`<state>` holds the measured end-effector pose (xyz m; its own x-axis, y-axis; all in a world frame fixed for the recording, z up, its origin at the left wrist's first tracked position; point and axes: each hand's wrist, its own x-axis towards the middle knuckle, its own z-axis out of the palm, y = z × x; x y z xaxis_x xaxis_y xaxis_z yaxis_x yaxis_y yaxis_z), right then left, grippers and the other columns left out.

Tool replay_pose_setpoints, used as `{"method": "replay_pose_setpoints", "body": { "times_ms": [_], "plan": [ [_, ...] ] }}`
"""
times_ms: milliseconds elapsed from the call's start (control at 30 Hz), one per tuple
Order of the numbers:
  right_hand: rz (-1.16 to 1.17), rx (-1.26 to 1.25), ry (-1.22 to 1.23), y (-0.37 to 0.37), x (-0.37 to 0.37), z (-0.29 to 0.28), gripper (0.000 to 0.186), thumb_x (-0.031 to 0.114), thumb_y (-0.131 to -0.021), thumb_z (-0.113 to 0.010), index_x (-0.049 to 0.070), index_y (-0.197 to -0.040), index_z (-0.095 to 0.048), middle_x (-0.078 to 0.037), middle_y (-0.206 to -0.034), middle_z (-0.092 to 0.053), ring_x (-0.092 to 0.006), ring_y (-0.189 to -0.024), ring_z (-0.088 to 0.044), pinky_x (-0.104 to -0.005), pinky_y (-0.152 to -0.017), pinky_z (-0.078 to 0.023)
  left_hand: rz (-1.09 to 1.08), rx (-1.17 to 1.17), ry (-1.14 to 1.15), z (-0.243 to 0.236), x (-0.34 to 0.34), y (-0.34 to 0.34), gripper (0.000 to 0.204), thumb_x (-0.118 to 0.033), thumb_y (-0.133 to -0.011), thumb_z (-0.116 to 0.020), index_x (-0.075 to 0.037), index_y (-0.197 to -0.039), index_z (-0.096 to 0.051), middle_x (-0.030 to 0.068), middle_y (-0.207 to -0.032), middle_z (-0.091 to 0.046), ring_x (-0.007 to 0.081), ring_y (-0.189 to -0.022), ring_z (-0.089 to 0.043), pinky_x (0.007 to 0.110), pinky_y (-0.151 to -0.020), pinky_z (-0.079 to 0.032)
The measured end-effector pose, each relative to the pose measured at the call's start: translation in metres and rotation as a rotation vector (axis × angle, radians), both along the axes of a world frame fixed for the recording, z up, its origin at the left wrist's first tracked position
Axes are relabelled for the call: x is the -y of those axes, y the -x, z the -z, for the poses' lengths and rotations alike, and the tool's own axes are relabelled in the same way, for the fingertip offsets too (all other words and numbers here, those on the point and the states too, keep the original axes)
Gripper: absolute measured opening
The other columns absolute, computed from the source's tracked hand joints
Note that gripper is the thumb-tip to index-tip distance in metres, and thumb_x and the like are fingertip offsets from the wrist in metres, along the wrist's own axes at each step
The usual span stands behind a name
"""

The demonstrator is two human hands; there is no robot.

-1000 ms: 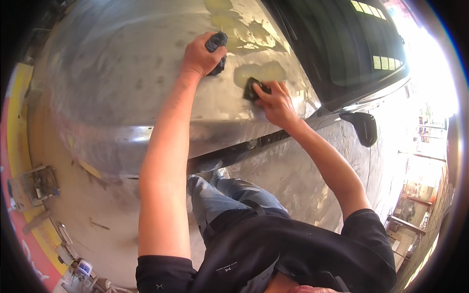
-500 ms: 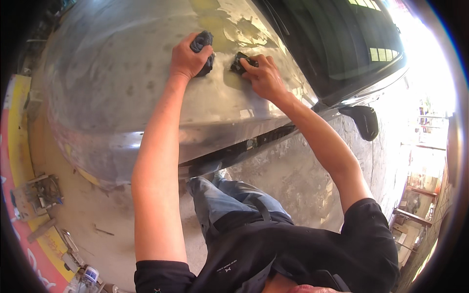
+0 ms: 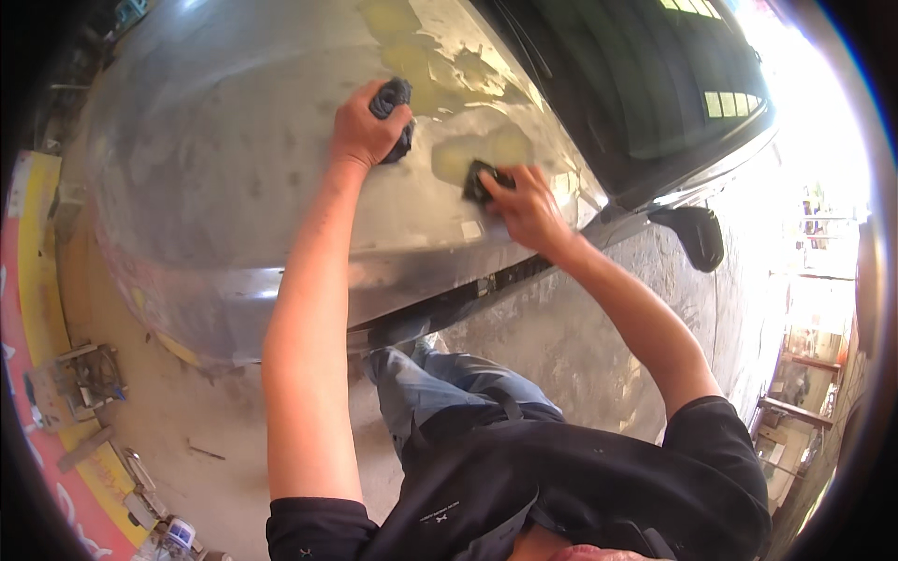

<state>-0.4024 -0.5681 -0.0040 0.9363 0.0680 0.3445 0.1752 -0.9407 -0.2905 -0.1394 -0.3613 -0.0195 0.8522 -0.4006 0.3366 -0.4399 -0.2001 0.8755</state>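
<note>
A car hood (image 3: 243, 168) with a sanded, dull grey surface spreads out under both my hands. Crumpled in my left hand (image 3: 363, 129) is a dark grey cloth (image 3: 397, 97), its fingers wrapped round it over the hood. My right hand (image 3: 533, 208) grips a small black block (image 3: 481, 183) and presses it on the hood, close to the edge nearest the windshield. Its fingers are slightly blurred. Beside the block lies a yellowish filler patch (image 3: 510, 143). More yellow-green patches (image 3: 391, 19) run up toward the far side.
To the right are the dark windshield (image 3: 636, 93) and a black side mirror (image 3: 694, 236). At the left stand a red and yellow board (image 3: 42, 243), a metal fixture (image 3: 86, 381) and a white tub (image 3: 178, 535). A thin stick (image 3: 206, 451) lies on the concrete floor.
My right hand has slid the black block nearer to me and to the right, uncovering the yellowish patch. My left hand with the cloth sits slightly lower in view.
</note>
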Motion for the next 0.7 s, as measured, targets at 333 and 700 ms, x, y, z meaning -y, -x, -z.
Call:
{"method": "replay_pose_setpoints", "body": {
  "times_ms": [333, 700],
  "plan": [
    [0.086, -0.036, -0.067, -0.024, -0.001, 0.006, 0.048, 0.014, -0.093, -0.082, 0.018, -0.14, -0.079, -0.018, -0.129, -0.071, -0.0443, -0.114, -0.061, -0.0534, -0.1, -0.054, 0.081, 0.161, -0.044, -0.001, -0.002, 0.002, 0.045, -0.032, -0.083, -0.081, -0.008, -0.121, -0.081, 0.0168, -0.115, -0.082, 0.0361, -0.105, -0.079, 0.042, -0.096, -0.062],
    [0.209, -0.077, -0.04, -0.024, -0.024, -0.005, 0.047, 0.017, -0.096, -0.08, 0.018, -0.143, -0.076, -0.016, -0.134, -0.071, -0.0438, -0.118, -0.062, -0.0531, -0.101, -0.053, 0.072, 0.197, -0.069, -0.003, -0.003, 0.004, 0.04, -0.033, -0.081, -0.082, -0.016, -0.117, -0.082, 0.0088, -0.118, -0.082, 0.035, -0.107, -0.077, 0.044, -0.092, -0.064]
  ]
}}
